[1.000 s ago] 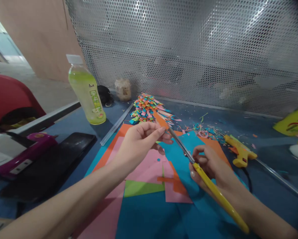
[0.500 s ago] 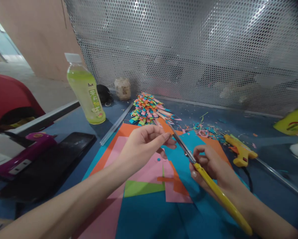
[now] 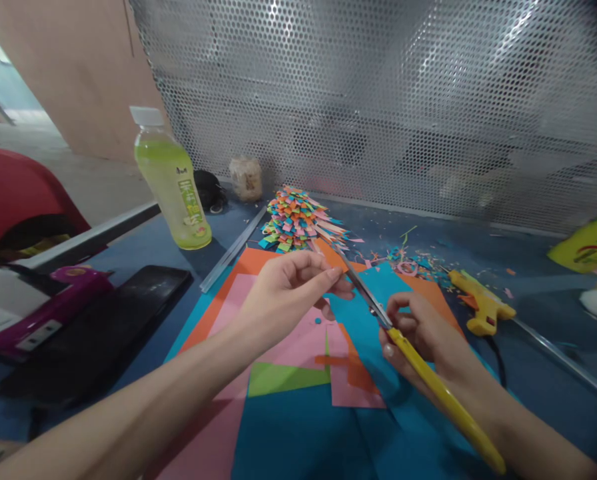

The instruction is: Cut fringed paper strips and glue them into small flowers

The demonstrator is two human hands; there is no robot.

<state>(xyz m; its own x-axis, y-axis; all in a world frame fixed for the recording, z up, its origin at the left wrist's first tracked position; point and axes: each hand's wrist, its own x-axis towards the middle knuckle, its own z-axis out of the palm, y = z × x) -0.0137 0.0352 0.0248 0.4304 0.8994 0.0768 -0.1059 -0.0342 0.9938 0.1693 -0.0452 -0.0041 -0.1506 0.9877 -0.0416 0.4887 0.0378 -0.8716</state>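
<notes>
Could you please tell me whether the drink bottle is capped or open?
Capped: a white cap sits on top of the bottle, which stands upright on the table.

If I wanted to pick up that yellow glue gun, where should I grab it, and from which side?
I'd take the yellow glue gun by its stubby handle, coming from the near side. The handle sticks out toward the viewer, where the black cord leaves, while the nozzle points away toward the paper scraps.

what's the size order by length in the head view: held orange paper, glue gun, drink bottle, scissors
1. Yellow-handled scissors, nearest the camera
2. Drink bottle
3. Glue gun
4. Held orange paper, partly hidden
</notes>
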